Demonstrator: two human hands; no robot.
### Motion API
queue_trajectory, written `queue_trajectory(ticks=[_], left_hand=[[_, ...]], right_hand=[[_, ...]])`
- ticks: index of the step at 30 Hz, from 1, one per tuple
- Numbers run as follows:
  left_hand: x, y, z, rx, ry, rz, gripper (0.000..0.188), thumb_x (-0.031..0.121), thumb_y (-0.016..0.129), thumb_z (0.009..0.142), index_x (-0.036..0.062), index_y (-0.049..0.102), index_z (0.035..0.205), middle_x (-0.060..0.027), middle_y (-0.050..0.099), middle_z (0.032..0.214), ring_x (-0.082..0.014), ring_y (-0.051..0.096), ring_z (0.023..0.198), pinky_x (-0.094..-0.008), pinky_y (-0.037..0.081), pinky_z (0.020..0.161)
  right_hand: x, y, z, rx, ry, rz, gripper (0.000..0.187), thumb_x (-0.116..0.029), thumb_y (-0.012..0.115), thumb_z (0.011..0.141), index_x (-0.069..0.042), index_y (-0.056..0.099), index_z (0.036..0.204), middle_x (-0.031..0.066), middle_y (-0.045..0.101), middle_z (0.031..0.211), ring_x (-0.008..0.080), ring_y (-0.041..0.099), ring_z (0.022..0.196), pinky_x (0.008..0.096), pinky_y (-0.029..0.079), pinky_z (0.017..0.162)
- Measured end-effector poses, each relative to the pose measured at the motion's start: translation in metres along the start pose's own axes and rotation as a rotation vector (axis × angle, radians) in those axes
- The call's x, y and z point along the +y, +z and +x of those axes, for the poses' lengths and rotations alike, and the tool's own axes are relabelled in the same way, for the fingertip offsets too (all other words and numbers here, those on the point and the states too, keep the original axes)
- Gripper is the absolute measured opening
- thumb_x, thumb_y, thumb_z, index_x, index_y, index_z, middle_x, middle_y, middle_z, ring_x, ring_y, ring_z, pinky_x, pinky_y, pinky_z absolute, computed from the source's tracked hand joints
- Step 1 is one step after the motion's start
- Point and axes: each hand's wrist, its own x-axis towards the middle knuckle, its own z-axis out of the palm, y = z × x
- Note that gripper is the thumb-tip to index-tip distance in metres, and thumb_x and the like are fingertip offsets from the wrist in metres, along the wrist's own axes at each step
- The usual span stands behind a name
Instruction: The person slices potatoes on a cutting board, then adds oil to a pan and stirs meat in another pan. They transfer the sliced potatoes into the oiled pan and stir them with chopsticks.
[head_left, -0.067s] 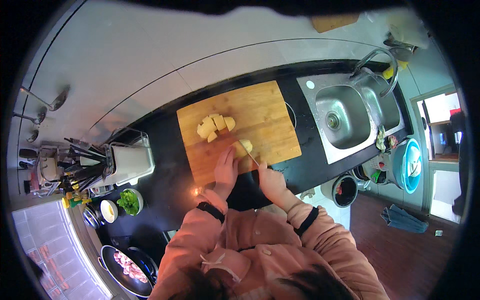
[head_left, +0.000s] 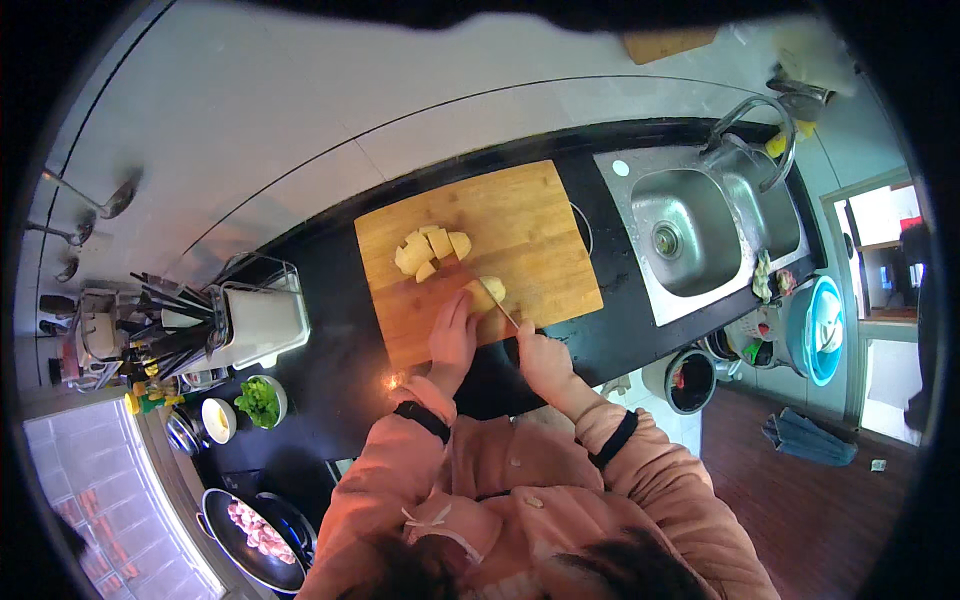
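A pale yellow piece of peeled potato [head_left: 488,291] lies near the front of a wooden cutting board [head_left: 540,220]. Against its left side press the fingers of my left hand [head_left: 455,332], holding it in place. My right hand [head_left: 543,358] is closed round the handle of a knife [head_left: 507,312], whose blade rests on or in the potato. Farther back on the board sit several cut potato chunks [head_left: 438,243] in a loose cluster. The knife's handle is hidden in my fist.
Right of the board is a steel double sink [head_left: 640,230] with a curved faucet [head_left: 790,150]. Leftward stand a utensil rack [head_left: 262,315], a bowl of green vegetables [head_left: 260,402], a small white bowl [head_left: 217,421] and a pan of meat pieces [head_left: 225,530]. A bin [head_left: 690,382] is below the counter edge.
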Motion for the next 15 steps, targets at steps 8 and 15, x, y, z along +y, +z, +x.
queue_trajectory(ticks=[8, 15], left_hand=[[-0.001, -0.005, -0.003, -0.098, -0.072, -0.057, 0.041, 0.015, 0.064, 0.082, 0.0046, 0.053, 0.121, -0.0157, 0.053, 0.123, -0.0343, 0.054, 0.108, -0.0382, 0.046, 0.09], [-0.022, -0.018, -0.024, -0.153, -0.167, -0.136, 0.049, 0.01, 0.062, 0.08, 0.0034, 0.048, 0.126, -0.014, 0.047, 0.13, -0.0325, 0.047, 0.117, -0.0375, 0.042, 0.097]], right_hand=[[0.009, -0.023, -0.007, 0.089, -0.036, 0.097, 0.018, -0.021, 0.045, 0.093, -0.004, 0.047, 0.097, 0.0225, 0.063, 0.066, 0.0404, 0.063, 0.061, 0.0492, 0.051, 0.056], [-0.007, -0.033, -0.027, 0.162, -0.046, 0.073, 0.022, -0.025, 0.044, 0.095, -0.004, 0.047, 0.094, 0.0206, 0.062, 0.061, 0.0379, 0.063, 0.058, 0.0484, 0.05, 0.054]])
